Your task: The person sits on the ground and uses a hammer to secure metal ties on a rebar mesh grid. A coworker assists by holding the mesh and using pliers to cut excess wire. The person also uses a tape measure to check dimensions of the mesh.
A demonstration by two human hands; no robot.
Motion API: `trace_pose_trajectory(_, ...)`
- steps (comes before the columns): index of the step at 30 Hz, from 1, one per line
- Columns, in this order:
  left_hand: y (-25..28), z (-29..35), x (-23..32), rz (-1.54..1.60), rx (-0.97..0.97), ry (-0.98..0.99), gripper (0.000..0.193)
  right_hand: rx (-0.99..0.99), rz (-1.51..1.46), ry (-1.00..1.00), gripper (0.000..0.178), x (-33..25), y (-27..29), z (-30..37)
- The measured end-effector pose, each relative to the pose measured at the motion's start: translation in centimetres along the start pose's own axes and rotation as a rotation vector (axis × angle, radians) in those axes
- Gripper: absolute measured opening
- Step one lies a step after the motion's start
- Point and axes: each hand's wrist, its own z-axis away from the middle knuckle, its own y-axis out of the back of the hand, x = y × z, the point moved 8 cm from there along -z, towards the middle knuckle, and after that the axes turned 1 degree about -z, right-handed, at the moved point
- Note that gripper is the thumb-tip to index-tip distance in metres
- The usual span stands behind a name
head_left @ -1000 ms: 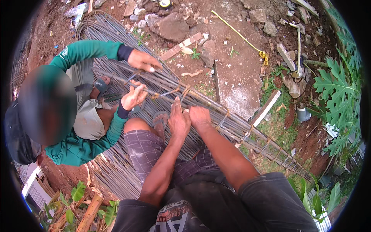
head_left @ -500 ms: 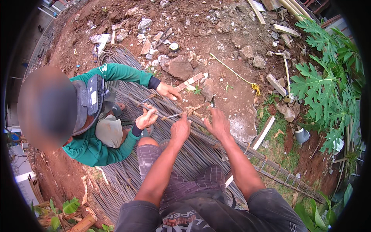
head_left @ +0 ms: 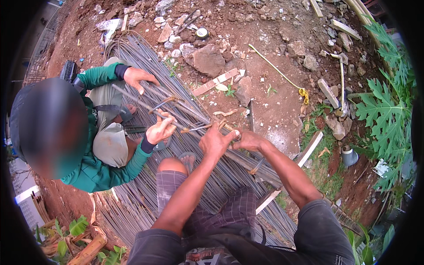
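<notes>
A long cage of steel rebar rods point(head_left: 145, 105) with bent stirrups lies slantwise in front of me. My left hand point(head_left: 215, 141) closes on it beside a rusty stirrup point(head_left: 196, 128), thumb stretched rightward. My right hand point(head_left: 249, 141) is curled against the same rods, its fingertips meeting my left thumb; whatever it pinches is hidden. Across from me a person in a green sleeve has one hand point(head_left: 160, 129) on a rod by another stirrup point(head_left: 162, 104). The person's other hand point(head_left: 139, 78) hovers over the rods, fingers spread. A further stirrup point(head_left: 256, 168) sits below my right hand.
Under the cage is a wide pile of loose rebar point(head_left: 132, 207). Beyond lie a wood plank point(head_left: 216, 82), large rocks point(head_left: 206, 60), a yellow cord point(head_left: 274, 67), a hammer point(head_left: 342, 79) and a round tape measure point(head_left: 202, 33). A pale timber point(head_left: 310, 149) and a grey pipe point(head_left: 349, 157) are at right.
My right hand has moved in to meet my left, its fingers now curled. The co-worker's far hand has drawn back leftward off the rods, and the person has leaned left.
</notes>
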Motion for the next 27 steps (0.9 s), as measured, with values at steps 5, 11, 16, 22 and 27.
trace_pose_trajectory(5,-1.2,-0.9,-0.8,0.0,0.017,-0.001,0.076,0.06,0.08,-0.027,0.091,1.4,-0.3,-1.4)
trace_pose_trajectory(11,-1.6,-1.0,0.0,-0.036,-0.1,-0.071,0.074,-0.013,0.026,-0.065,0.095,0.7,0.1,-1.0)
trace_pose_trajectory(16,-1.7,-2.1,0.0,-0.011,-0.055,-0.18,0.07,0.015,0.11,-0.068,0.087,1.9,-0.6,-1.8)
trace_pose_trajectory(22,-2.1,-2.1,0.5,-0.083,-0.159,-0.122,0.067,-0.013,0.115,-0.236,0.066,1.1,-0.2,-1.9)
trace_pose_trajectory(27,-1.7,-1.3,2.2,-0.202,-0.113,-0.158,0.063,0.048,0.152,-0.211,0.062,0.5,0.9,-0.8)
